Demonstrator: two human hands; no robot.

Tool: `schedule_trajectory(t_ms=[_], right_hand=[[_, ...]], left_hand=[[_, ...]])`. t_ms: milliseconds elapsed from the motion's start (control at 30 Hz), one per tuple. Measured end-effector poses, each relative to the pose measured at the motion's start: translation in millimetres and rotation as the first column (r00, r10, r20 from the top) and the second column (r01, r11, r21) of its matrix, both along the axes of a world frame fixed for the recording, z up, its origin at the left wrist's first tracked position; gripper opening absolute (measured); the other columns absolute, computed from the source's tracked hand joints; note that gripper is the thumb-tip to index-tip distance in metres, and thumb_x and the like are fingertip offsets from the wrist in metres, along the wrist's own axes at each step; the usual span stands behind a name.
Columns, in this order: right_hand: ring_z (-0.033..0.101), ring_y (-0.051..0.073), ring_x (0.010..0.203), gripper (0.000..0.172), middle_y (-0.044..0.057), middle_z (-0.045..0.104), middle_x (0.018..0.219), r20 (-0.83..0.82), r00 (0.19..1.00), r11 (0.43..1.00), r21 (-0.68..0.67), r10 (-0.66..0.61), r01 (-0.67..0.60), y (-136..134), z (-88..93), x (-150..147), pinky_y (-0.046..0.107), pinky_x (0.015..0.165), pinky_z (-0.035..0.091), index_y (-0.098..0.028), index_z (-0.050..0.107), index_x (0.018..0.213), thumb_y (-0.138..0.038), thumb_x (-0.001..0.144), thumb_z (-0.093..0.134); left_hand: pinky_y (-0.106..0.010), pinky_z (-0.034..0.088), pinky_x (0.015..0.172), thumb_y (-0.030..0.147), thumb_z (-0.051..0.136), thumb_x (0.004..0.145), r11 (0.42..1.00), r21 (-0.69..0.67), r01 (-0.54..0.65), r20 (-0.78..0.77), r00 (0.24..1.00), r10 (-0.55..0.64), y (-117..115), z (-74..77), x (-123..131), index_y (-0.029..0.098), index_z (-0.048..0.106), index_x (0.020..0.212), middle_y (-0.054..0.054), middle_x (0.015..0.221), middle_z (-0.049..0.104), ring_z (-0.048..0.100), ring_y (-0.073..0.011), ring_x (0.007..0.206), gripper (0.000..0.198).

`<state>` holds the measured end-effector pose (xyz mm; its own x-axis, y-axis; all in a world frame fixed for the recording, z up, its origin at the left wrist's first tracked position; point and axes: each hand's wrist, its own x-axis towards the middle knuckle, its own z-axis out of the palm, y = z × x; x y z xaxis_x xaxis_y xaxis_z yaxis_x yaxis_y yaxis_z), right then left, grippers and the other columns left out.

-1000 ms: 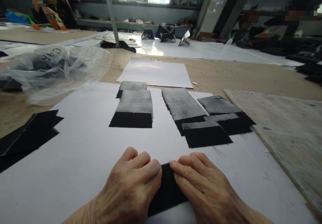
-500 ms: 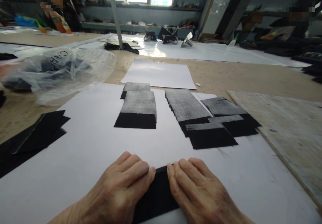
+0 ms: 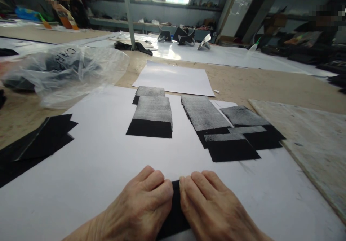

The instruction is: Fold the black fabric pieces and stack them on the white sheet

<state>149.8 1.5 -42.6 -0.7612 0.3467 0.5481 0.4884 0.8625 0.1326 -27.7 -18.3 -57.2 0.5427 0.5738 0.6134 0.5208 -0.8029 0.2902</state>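
Both hands grip the far edge of a black fabric piece (image 3: 175, 212) at the near side of the white sheet (image 3: 102, 169). My left hand (image 3: 143, 201) is closed on its left part, fingers curled. My right hand (image 3: 211, 205) pinches the same edge just to the right, with a narrow gap between the hands. A greyish strip shows along the piece's near edge. Beyond my hands lie overlapping black pieces with grey speckled bands: a left stack (image 3: 151, 114), a middle stack (image 3: 204, 114) and a right group (image 3: 259, 129).
Black sheets (image 3: 40, 136) lie at the left, with a clear plastic bag (image 3: 78, 71) behind them. A pale board (image 3: 308, 140) borders the right side. Farther back are a white paper (image 3: 174, 78), a post (image 3: 128, 17) and black parts with metal clips (image 3: 183, 36). People are at the far tables.
My left hand has shifted right along the black fabric piece, closer to my right hand, narrowing the gap. My right hand stays nearly in place. The view has shifted slightly.
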Motion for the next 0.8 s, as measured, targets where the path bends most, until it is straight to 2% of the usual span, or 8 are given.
schedule_trajectory(t_ms=[100,167,300,433,567,700,800], right_hand=[[0.052,0.020,0.064,0.026,0.009,0.056,0.064,-0.107,0.994,0.999,0.045,0.021,-0.016,1.7,-6.0,-10.6,0.034,0.056,0.041,-0.010,0.060,0.067,0.001,0.080,0.040],[0.051,0.019,0.061,0.025,0.007,0.054,0.062,-0.137,0.989,0.998,0.033,0.054,-0.049,3.1,-9.3,-13.0,0.033,0.056,0.042,-0.010,0.059,0.066,0.001,0.080,0.041],[0.052,0.019,0.064,0.024,0.007,0.054,0.063,-0.132,0.987,0.995,-0.013,0.092,-0.094,4.2,-10.8,-8.0,0.032,0.056,0.043,-0.011,0.057,0.064,0.003,0.078,0.044],[0.052,0.020,0.064,0.026,0.008,0.054,0.064,-0.119,0.988,0.994,-0.044,0.098,-0.104,3.3,-11.3,-3.5,0.032,0.054,0.043,-0.013,0.054,0.059,0.003,0.077,0.043],[0.052,0.020,0.069,0.023,0.010,0.059,0.075,-0.134,0.985,0.989,-0.084,0.112,-0.124,3.8,-13.6,-2.2,0.032,0.056,0.045,-0.007,0.062,0.073,0.002,0.082,0.043],[0.050,0.019,0.073,0.022,0.012,0.060,0.080,-0.140,0.977,0.963,-0.195,0.160,-0.186,5.2,-15.6,0.2,0.032,0.058,0.045,-0.001,0.064,0.088,-0.001,0.087,0.042],[0.049,0.018,0.072,0.026,0.012,0.060,0.084,-0.150,0.970,0.963,-0.164,0.190,-0.214,6.4,-13.9,-2.0,0.032,0.057,0.043,-0.001,0.063,0.089,-0.002,0.089,0.037]], left_hand=[[-0.029,0.030,0.054,0.007,0.023,0.095,1.000,-0.022,0.003,0.013,1.000,-0.003,1.3,-1.7,0.3,0.012,0.049,0.063,-0.004,0.063,0.049,0.038,-0.0138,0.060,0.041],[-0.029,0.030,0.053,0.007,0.023,0.095,0.999,-0.037,-0.001,0.011,1.000,0.001,1.9,-1.8,-2.1,0.013,0.047,0.061,-0.004,0.062,0.048,0.038,-0.0136,0.059,0.042],[-0.028,0.034,0.054,0.011,0.030,0.095,0.997,-0.072,-0.018,-0.002,1.000,0.018,0.1,1.8,-15.6,0.009,0.056,0.079,-0.004,0.064,0.047,0.039,-0.0138,0.060,0.030],[-0.027,0.039,0.056,0.008,0.036,0.093,0.995,-0.097,-0.030,0.010,0.999,0.031,-6.6,5.3,-29.7,0.006,0.058,0.096,-0.005,0.068,0.050,0.042,-0.0143,0.063,0.022],[-0.027,0.037,0.053,0.007,0.038,0.091,0.995,-0.090,-0.030,-0.013,0.999,0.029,-9.8,2.7,-31.4,0.005,0.059,0.095,-0.005,0.065,0.049,0.041,-0.0144,0.062,0.022],[-0.028,0.034,0.053,0.008,0.035,0.092,0.998,-0.051,-0.042,-0.017,0.999,0.041,-7.4,0.2,-27.7,0.006,0.058,0.090,-0.004,0.066,0.048,0.039,-0.0142,0.061,0.023],[-0.029,0.032,0.054,0.008,0.031,0.092,0.999,-0.044,-0.029,-0.048,0.999,0.027,-6.5,1.0,-25.3,0.008,0.056,0.080,-0.004,0.066,0.048,0.037,-0.0141,0.061,0.027]])
